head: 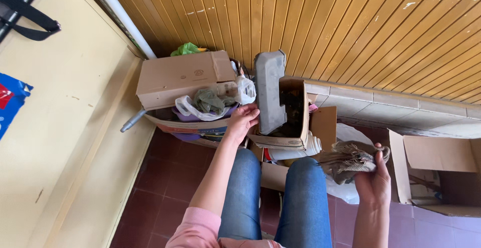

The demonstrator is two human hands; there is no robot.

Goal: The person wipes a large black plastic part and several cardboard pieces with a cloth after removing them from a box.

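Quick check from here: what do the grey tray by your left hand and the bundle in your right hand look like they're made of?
The grey tray looks like moulded paper pulp: matte, dimpled, soft rounded edges, though plastic can't be ruled out. It stands upright in a cardboard box, the left hand at its edge. The bundle in the right hand looks like coarse woven cloth, brownish and frayed with loose threads.

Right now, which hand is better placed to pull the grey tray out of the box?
Probably the left hand: it is open and already touching the grey tray standing in the cardboard box. The right hand is off to the side, shut on a brown cloth.
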